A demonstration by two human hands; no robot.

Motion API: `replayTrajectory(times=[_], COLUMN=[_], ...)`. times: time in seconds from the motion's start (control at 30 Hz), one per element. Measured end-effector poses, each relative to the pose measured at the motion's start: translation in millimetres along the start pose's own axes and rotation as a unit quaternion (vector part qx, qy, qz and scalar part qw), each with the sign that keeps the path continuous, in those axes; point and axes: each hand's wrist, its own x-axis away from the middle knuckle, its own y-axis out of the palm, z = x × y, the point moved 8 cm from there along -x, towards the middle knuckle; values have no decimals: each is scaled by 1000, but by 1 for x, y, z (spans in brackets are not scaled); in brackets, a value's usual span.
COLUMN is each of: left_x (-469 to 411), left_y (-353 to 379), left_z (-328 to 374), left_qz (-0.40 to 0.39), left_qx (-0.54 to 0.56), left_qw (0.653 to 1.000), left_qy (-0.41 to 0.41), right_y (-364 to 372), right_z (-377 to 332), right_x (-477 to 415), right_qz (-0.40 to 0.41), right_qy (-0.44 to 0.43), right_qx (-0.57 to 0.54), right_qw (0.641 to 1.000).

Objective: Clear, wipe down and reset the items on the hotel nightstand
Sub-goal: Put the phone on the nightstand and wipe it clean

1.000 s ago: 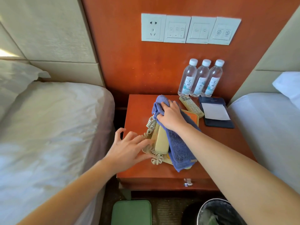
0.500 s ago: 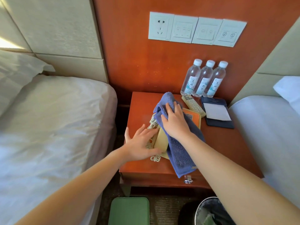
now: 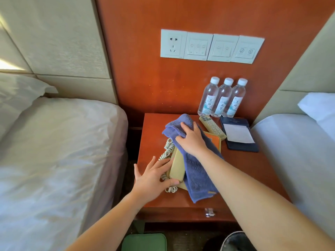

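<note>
The telephone handset (image 3: 176, 167) lies front-left on the nightstand worktop (image 3: 154, 127). The right hand (image 3: 193, 140), fingers together and bunching the blue towel (image 3: 197, 176) over it, could knock it off its cradle or snag the coiled cord (image 3: 168, 147) if it rubs hard. The left hand (image 3: 154, 180), fingers apart, has slid up against the handset since a moment ago, and the towel has moved farther back.

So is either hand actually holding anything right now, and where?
The right hand grips the blue towel near its far end. The left hand only rests open against the phone handset.
</note>
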Motion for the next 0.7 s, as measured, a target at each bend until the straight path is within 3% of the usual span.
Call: replayTrajectory(times=[0.3,0.47,0.57,0.63,0.7], left_x=[4,9,15,22,31], left_y=[4,8,-11,-29,-41], left_z=[22,44,49,60,71], left_qz=[1,106,142,93,24], left_qx=[6,2,72,169,306], left_qw=[1000,990,987,979,944], left_qy=[-31,-89,3,64,116], right_y=[-11,-33,-47,-54,-62], right_z=[3,9,24,31,32], right_x=[6,37,57,67,74], right_qz=[87,104,105,114,111], right_qy=[-34,10,29,13,6], right_qx=[-161,-362,-436,-453,-464], right_qw=[983,927,893,884,879])
